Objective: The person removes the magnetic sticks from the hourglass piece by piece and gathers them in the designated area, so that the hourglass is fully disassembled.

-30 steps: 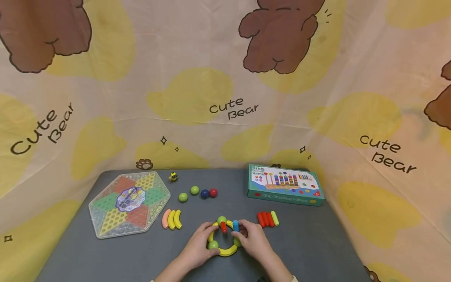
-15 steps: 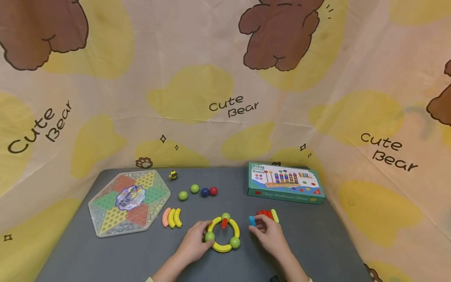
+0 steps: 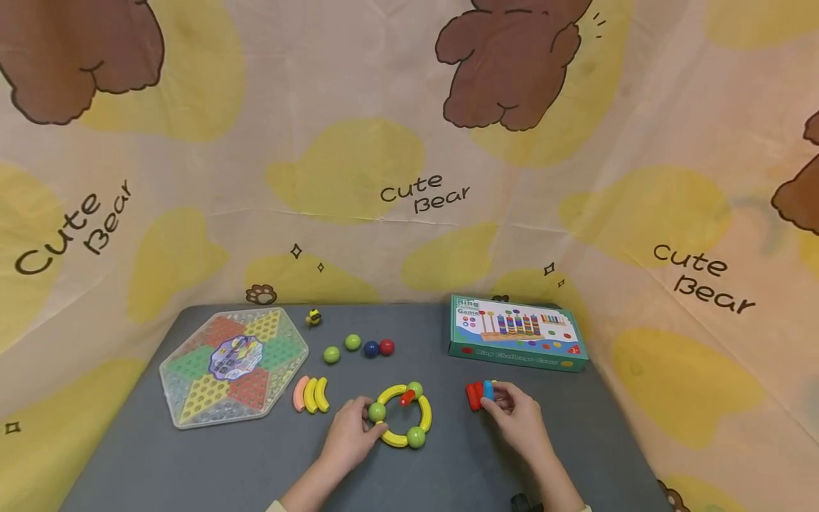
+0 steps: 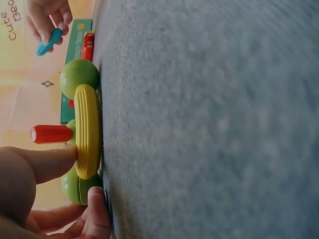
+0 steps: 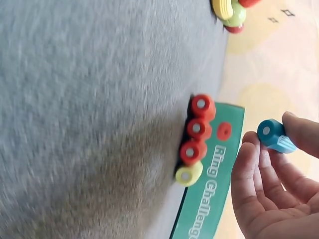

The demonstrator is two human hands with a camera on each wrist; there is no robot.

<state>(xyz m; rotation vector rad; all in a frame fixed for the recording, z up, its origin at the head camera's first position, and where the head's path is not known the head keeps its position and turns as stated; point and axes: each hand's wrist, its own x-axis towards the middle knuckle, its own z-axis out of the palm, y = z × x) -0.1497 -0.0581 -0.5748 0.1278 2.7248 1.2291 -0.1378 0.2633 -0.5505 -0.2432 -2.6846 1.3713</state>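
A ring (image 3: 426, 414) of yellow curved rods and green balls lies flat on the table. One red rod (image 3: 407, 398) sticks up from its far ball. My left hand (image 3: 350, 435) holds the ring's left side; in the left wrist view the thumb touches a yellow curved rod (image 4: 87, 132) and the fingers lie about a green ball (image 4: 75, 186). Between thumb and fingertips, my right hand (image 3: 520, 418) pinches a short blue rod (image 5: 273, 134). It is above the table, by the row of red rods (image 5: 199, 128) and one light-green rod (image 5: 189, 174).
Behind the ring lie loose green balls (image 3: 331, 355), a blue ball (image 3: 372, 349) and a red ball (image 3: 387, 347). Curved pieces (image 3: 310, 395) lie to the left, near a hexagonal game board (image 3: 234, 368). A small bee figure (image 3: 313, 317) and a green game box (image 3: 517, 333) stand farther back.
My right hand has carried the blue rod away from the ring, rightward to the red rods. Held by my left hand, the ring has turned somewhat clockwise and shifted slightly away from me.
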